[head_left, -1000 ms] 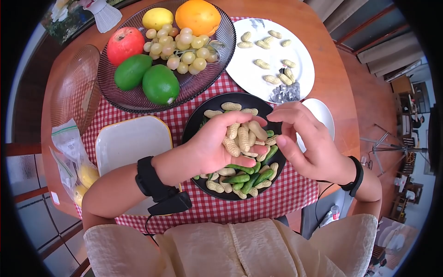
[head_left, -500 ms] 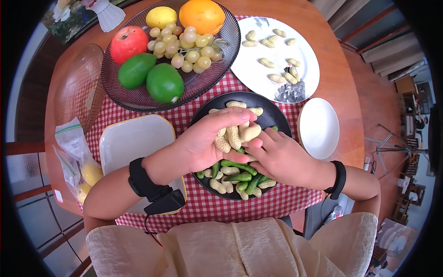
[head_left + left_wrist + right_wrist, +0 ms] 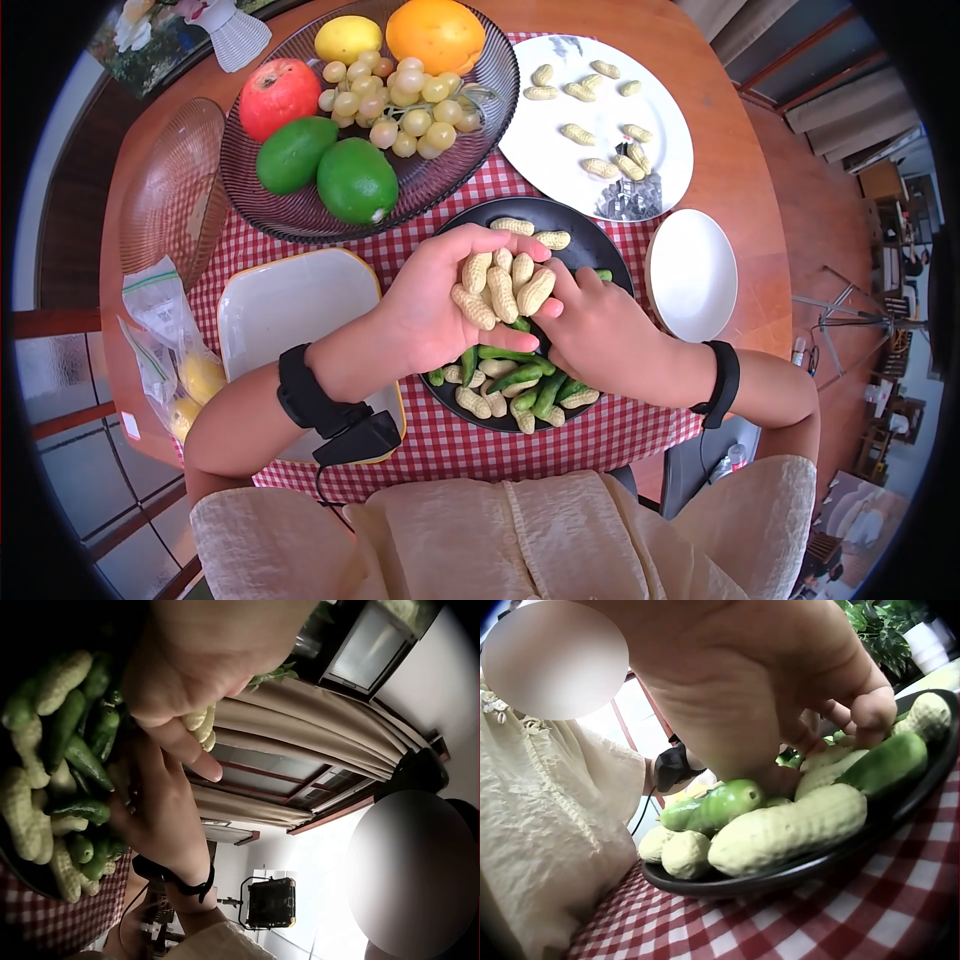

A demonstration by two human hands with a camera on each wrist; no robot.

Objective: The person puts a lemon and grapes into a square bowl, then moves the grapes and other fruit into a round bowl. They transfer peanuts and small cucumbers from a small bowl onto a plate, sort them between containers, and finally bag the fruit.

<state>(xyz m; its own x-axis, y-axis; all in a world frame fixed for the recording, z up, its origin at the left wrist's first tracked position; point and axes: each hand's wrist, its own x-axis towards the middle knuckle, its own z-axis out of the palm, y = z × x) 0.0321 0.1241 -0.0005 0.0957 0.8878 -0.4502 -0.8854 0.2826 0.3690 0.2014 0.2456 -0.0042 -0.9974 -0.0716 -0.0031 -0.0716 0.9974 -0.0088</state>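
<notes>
My left hand [image 3: 425, 295] is held palm up over the black plate [image 3: 610, 235], its fingers curled round several unshelled peanuts [image 3: 503, 292]. Thumb above and fingers below frame the heap. My right hand [image 3: 620, 325] reaches down into the plate beside it. In the right wrist view, its bent fingers [image 3: 874, 720] and thumb curl about a pale peanut [image 3: 829, 774] among the pile. Small green cucumbers [image 3: 545, 398] and more peanuts fill the plate. The left hand hides part of the plate in the head view.
A white oval plate [image 3: 560, 90] with several scattered peanuts lies at the back right, a white bowl [image 3: 692, 275] at the right. Left of the black plate sits a yellow-rimmed dish [image 3: 290, 300]. A large fruit plate [image 3: 300, 225] stands behind; bags [image 3: 160, 310] lie at far left.
My right hand has come down from above the peanuts into the black plate, near the left hand. The left hand keeps its peanuts, which now sit more openly in the palm.
</notes>
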